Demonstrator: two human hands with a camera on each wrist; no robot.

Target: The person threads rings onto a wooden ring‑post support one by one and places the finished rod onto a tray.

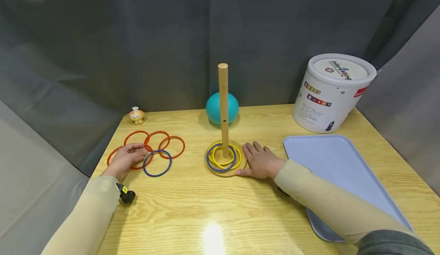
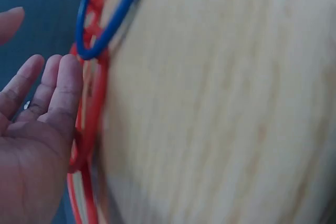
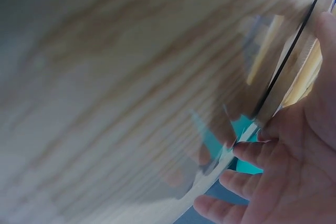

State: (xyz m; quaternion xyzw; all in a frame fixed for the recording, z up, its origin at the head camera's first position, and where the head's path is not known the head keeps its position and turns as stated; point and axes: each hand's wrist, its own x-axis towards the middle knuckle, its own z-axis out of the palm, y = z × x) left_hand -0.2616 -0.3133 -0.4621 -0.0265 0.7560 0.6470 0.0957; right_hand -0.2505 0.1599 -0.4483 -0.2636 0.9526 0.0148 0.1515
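Grey fabric curtains enclose a light wooden desk (image 1: 213,205) on three sides. At centre stands a tall wooden peg (image 1: 223,110) on a round wooden base (image 1: 225,170), with two yellow plastic rings (image 1: 238,156) and one blue plastic ring (image 1: 210,164) lying around the peg on the base. The right hand (image 1: 261,160) rests flat on the desk, fingers straight, its grip released, touching the right edge of the base. Near the left edge lie a cluster of red plastic rings (image 1: 173,147) and a loose blue plastic ring (image 1: 161,171), partly overlapping. The left hand (image 1: 125,158) lies over the red rings with fingers extended; its grip is released, nothing clasped. The left wrist view shows the fingertips (image 2: 68,85) beside a red ring, blurred. Behind the peg sits a teal ball (image 1: 234,108). A white lidded bucket (image 1: 331,92) stands at rear right, a pale blue tray (image 1: 330,167) in front of it, a small figurine (image 1: 136,115) at rear left.
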